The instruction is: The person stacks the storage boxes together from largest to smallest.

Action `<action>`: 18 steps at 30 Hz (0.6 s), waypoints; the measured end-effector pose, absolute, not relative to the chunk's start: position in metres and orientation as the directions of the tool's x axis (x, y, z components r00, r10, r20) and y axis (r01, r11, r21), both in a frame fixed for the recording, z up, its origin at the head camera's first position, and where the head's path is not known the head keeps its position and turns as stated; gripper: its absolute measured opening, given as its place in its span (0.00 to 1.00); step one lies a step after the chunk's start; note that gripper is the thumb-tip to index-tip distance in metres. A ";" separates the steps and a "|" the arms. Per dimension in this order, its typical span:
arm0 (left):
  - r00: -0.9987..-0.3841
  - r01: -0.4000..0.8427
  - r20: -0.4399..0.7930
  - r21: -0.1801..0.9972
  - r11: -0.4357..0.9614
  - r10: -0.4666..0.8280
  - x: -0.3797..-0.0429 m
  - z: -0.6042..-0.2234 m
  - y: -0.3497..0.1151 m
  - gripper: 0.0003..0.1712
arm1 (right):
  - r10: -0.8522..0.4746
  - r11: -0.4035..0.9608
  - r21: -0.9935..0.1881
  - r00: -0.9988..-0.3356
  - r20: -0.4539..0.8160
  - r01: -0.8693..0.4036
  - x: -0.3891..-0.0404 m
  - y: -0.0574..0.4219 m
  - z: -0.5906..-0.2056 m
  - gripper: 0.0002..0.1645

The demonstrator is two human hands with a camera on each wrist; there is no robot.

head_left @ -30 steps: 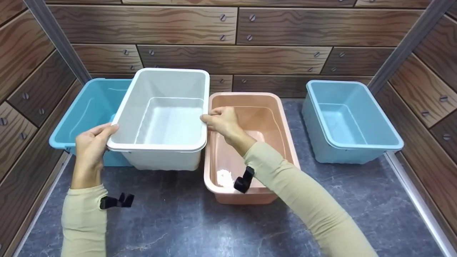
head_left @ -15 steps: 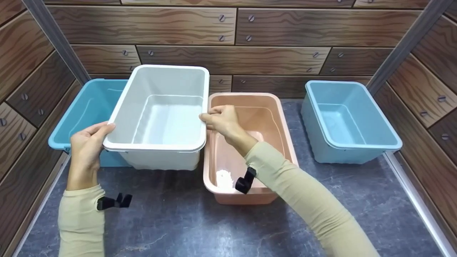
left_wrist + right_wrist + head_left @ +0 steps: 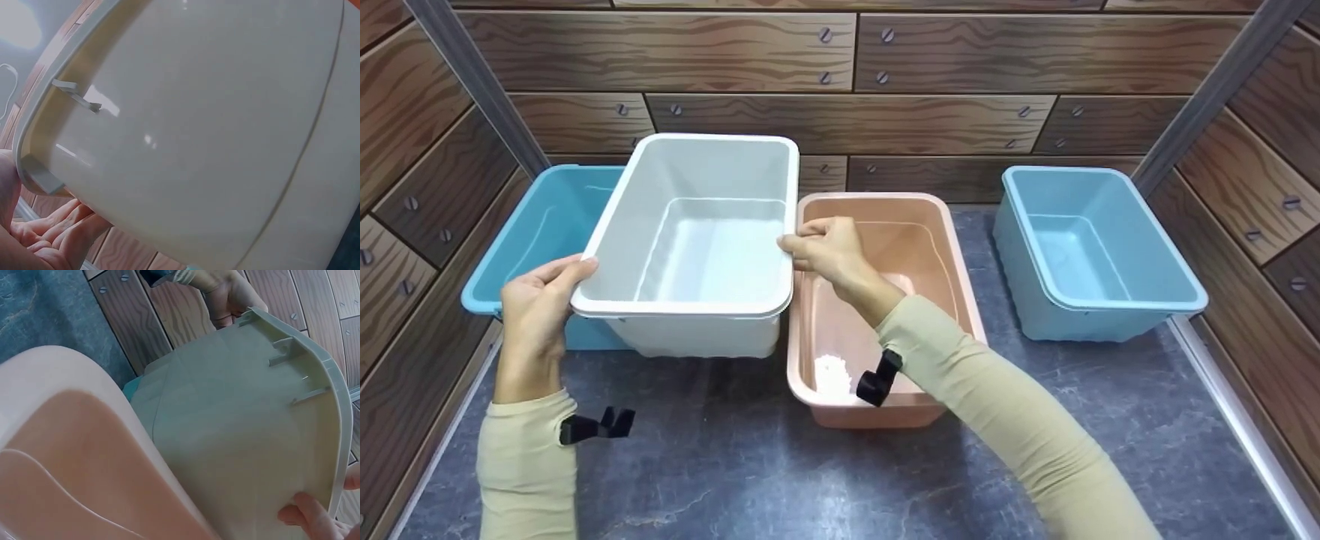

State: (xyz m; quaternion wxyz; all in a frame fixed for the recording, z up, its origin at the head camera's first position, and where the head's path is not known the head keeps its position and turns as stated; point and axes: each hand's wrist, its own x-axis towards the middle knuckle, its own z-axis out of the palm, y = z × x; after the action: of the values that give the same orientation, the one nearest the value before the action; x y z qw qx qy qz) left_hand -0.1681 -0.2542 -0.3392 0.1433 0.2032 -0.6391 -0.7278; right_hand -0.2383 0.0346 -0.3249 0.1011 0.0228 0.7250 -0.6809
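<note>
A white plastic bin [image 3: 720, 247] is held between both hands, its open top facing up and its inside bare. My left hand [image 3: 538, 315] grips its near left corner, thumb on top of the rim and fingers under it, as the left wrist view also shows. On the opposite side my right hand [image 3: 834, 255] pinches the right rim [image 3: 340, 416], with fingertips against the outer wall in the right wrist view. The white bin overlaps a darker blue bin [image 3: 521, 240] behind it at the left. Its right side stands beside a pinkish-orange bin [image 3: 877, 337].
At the right stands a light blue bin [image 3: 1099, 255]. Dark marbled tabletop [image 3: 780, 480] runs along the front. Wood-print walls [image 3: 960, 56] with grey metal posts [image 3: 1207, 105] close in the back and sides. A bright glare spot lies inside the pinkish-orange bin.
The white bin has shifted slightly left and up in the head view, with the left hand moving left along with it. The other bins stay where they were.
</note>
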 end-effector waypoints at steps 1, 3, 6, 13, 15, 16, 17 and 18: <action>-0.875 -0.050 -0.111 0.989 -0.139 -0.471 -0.168 -0.339 -0.254 0.07 | -0.106 0.066 -0.983 -0.978 -0.177 0.171 -0.238 0.035 -0.324 0.20; -0.872 -0.043 -0.104 0.990 -0.136 -0.478 -0.167 -0.338 -0.254 0.07 | -0.109 0.058 -0.984 -0.979 -0.172 0.166 -0.237 0.035 -0.323 0.20; -0.867 -0.031 -0.096 0.990 -0.140 -0.489 -0.166 -0.336 -0.253 0.07 | -0.113 0.052 -0.986 -0.980 -0.163 0.158 -0.235 0.035 -0.321 0.19; -0.865 -0.034 -0.097 0.990 -0.134 -0.492 -0.165 -0.333 -0.253 0.07 | -0.116 0.038 -0.987 -0.980 -0.159 0.156 -0.234 0.035 -0.319 0.18; -0.865 -0.036 -0.097 0.991 -0.133 -0.492 -0.165 -0.333 -0.253 0.07 | -0.116 0.042 -0.987 -0.980 -0.160 0.156 -0.233 0.035 -0.318 0.19; -0.866 -0.036 -0.098 0.990 -0.134 -0.491 -0.165 -0.333 -0.253 0.07 | -0.117 0.044 -0.987 -0.980 -0.161 0.156 -0.233 0.035 -0.317 0.19; -0.866 -0.036 -0.098 0.990 -0.135 -0.490 -0.165 -0.332 -0.253 0.07 | -0.117 0.048 -0.987 -0.980 -0.161 0.156 -0.233 0.035 -0.317 0.19; -0.866 -0.037 -0.099 0.990 -0.135 -0.489 -0.164 -0.332 -0.253 0.07 | -0.117 0.054 -0.986 -0.980 -0.161 0.156 -0.233 0.035 -0.316 0.19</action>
State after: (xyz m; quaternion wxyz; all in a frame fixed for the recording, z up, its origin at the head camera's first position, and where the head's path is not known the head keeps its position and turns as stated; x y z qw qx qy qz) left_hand -0.1645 -0.2530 -0.3317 0.1561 0.2060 -0.6387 -0.7247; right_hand -0.2325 0.0353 -0.3161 0.0994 0.0133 0.7192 -0.6875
